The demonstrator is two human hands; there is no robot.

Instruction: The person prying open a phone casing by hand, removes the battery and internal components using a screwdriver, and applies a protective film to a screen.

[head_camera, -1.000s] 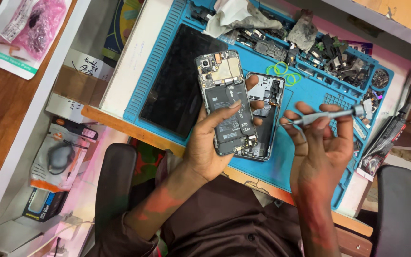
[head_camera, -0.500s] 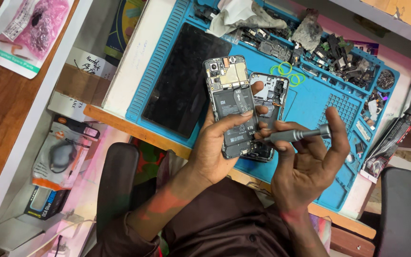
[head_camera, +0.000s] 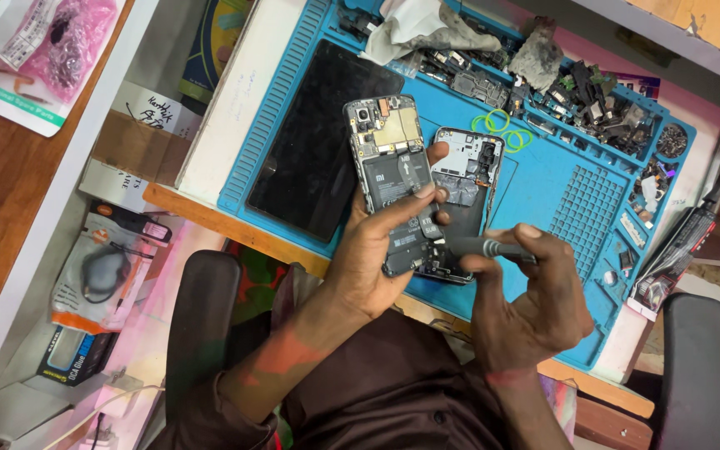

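My left hand (head_camera: 385,250) grips an opened phone (head_camera: 393,175), back cover off, with its battery and circuit board showing. A second opened phone frame (head_camera: 467,187) lies just to its right on the blue work mat (head_camera: 543,183), partly under my fingers. My right hand (head_camera: 531,300) holds a thin grey screwdriver (head_camera: 485,247) whose tip points left, at the lower edge of the held phone.
A dark tablet-like screen (head_camera: 318,146) lies on the mat's left side. The mat's trays at the top right hold several small parts and screws (head_camera: 602,108), a crumpled cloth (head_camera: 422,25) and yellow-green rubber bands (head_camera: 502,129). Packaged items (head_camera: 102,275) sit on a lower shelf at left.
My right hand turned the screwdriver from pointing right, away from the phones, and brought it left and down to the bottom of the held phone. The left hand kept its grip.
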